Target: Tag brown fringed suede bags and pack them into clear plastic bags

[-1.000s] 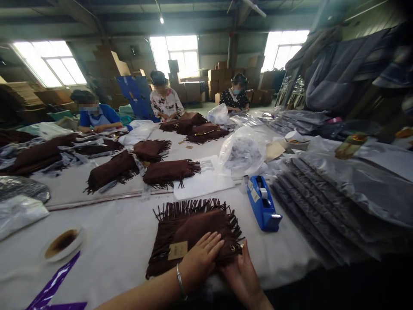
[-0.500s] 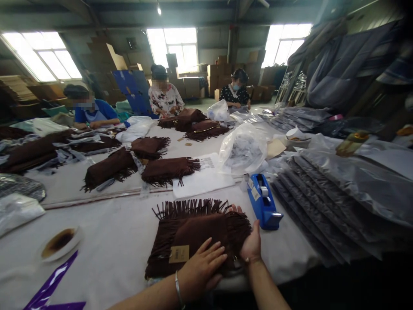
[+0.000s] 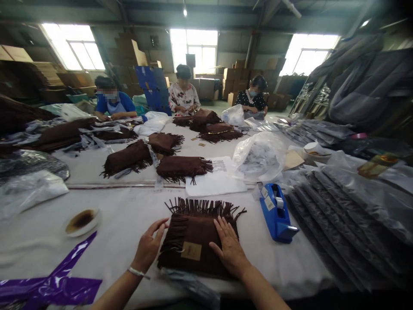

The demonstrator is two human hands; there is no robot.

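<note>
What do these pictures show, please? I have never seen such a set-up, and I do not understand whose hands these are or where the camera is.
There is no machine here: these are one person's bare hands. Every picture comes from a single camera worn on that person's head, looking forward and down. The right hand lies flat on a folded brown fringed cloth, which carries a paper tag. The left hand, with a bracelet, is at the cloth's left edge; whether it touches is hard to tell. Neither hand grips anything. On the pale table cover also lie a blue tape dispenser, grey wrapped packets, a dish with something dark inside and shiny purple strips.
</note>
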